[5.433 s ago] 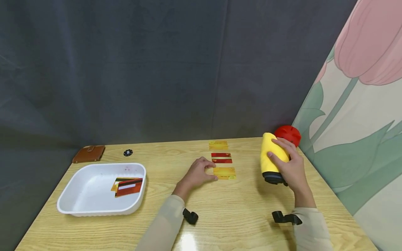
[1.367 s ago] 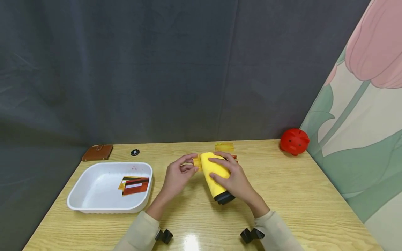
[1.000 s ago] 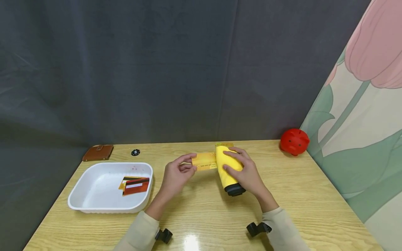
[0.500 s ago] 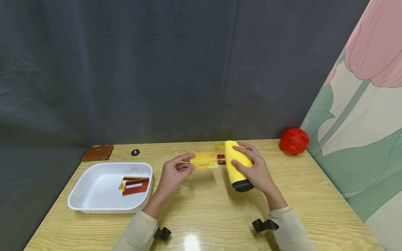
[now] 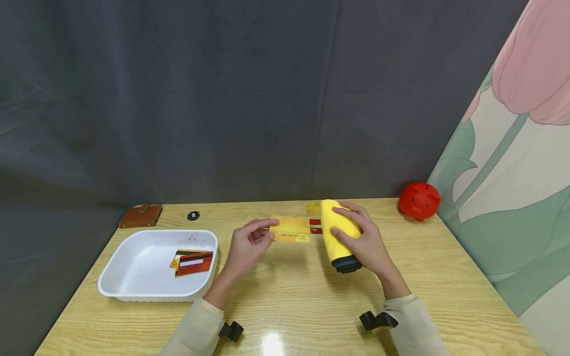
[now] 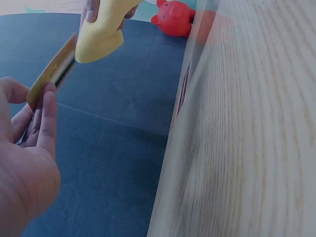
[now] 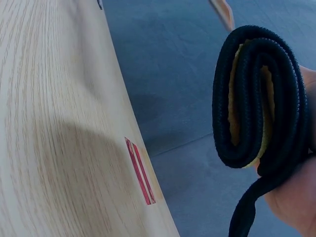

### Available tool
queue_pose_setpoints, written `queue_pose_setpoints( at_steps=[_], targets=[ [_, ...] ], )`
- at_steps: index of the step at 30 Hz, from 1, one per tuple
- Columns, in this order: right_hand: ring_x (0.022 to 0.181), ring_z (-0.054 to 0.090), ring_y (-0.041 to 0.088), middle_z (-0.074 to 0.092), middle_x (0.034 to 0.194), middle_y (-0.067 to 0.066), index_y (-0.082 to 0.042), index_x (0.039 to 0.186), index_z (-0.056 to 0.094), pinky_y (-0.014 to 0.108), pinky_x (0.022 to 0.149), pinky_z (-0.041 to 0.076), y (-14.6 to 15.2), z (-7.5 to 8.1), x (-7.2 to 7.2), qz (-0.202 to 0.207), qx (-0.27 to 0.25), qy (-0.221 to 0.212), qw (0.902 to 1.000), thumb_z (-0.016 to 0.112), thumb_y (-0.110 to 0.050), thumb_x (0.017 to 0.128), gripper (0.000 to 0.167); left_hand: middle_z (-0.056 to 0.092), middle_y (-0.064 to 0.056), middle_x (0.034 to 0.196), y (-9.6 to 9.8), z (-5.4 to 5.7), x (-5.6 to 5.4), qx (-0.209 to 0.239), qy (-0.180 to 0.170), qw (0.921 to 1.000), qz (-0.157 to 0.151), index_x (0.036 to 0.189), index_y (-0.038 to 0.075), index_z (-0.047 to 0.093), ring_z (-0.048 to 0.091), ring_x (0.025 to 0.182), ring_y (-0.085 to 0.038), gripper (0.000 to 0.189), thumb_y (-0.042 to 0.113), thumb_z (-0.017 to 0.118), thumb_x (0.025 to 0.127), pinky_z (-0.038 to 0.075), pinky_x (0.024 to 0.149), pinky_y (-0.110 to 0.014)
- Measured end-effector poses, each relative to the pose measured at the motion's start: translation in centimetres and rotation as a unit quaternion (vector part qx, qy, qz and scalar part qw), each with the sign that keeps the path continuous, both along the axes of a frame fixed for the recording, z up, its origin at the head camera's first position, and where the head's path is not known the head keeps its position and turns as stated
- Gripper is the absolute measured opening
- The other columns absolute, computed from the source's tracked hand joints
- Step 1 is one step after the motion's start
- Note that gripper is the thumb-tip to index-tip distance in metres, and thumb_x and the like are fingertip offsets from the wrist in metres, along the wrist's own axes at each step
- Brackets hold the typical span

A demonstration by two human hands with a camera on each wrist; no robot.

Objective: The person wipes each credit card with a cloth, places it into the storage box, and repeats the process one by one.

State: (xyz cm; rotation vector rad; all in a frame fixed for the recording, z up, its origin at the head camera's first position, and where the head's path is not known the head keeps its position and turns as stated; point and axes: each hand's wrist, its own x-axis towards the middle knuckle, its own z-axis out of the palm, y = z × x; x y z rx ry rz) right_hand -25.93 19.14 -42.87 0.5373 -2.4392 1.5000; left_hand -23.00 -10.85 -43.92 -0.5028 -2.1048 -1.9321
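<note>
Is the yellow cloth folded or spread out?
Folded: the yellow cloth is a compact bundle in the right hand, and the right wrist view shows its dark edge doubled over in layers.

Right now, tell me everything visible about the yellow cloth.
The yellow cloth looks soft and plush, with black edging, and is folded into a thick roll. The right hand grips it, slanting, above the wooden table, its black-edged end nearest the head camera and a black strip hanging from that end.
</note>
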Motion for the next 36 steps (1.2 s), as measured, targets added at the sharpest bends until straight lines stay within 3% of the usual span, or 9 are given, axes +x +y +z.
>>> queue_pose_setpoints(
  at_steps=[6,15,25,36],
  targets=[
    [0.114,0.053,0.017,0.049,0.154,0.003,-0.019,0.138,0.067,0.02,0.082,0.049,0.04,0.2,0.09,-0.002,0.001,0.005,1.0,0.077,-0.017,0.094,0.045,0.069,-0.023,0.112,-0.1,-0.06,-0.24,-0.001,0.007,0.9998,0.019,0.119,-0.002,0.074,0.067,0.089,-0.009,0.037,-0.015,0.05,0.094,0.064,0.083,-0.032],
    [0.116,0.052,0.018,0.049,0.155,0.004,-0.019,0.138,0.067,0.021,0.083,0.048,0.11,0.2,0.07,-0.001,0.0,0.004,1.0,0.077,-0.016,0.094,0.045,0.074,-0.018,0.108,0.08,0.09,-0.25,0.019,-0.041,0.9981,0.042,0.117,0.004,0.076,0.076,0.087,-0.011,0.025,-0.004,0.065,0.096,0.064,0.084,-0.029],
    [0.113,0.053,0.016,0.049,0.154,0.003,-0.019,0.138,0.067,0.019,0.082,0.049,0.02,0.27,0.02,0.002,-0.005,0.007,1.0,0.077,-0.016,0.094,0.045,0.076,-0.021,0.089,0.11,0.32,-0.36,0.024,-0.02,0.9959,0.085,0.11,0.0,0.078,0.074,0.072,-0.008,0.016,0.001,0.068,0.097,0.062,0.071,-0.023],
    [0.112,0.053,0.016,0.049,0.154,0.002,-0.019,0.138,0.067,0.02,0.081,0.049,0.1,0.2,0.08,0.002,0.003,-0.001,1.0,0.077,-0.017,0.094,0.045,0.075,-0.02,0.085,0.19,0.29,-0.41,0.035,-0.019,0.9946,0.096,0.106,0.002,0.079,0.072,0.069,-0.007,0.014,0.001,0.068,0.097,0.06,0.067,-0.022]
  ],
)
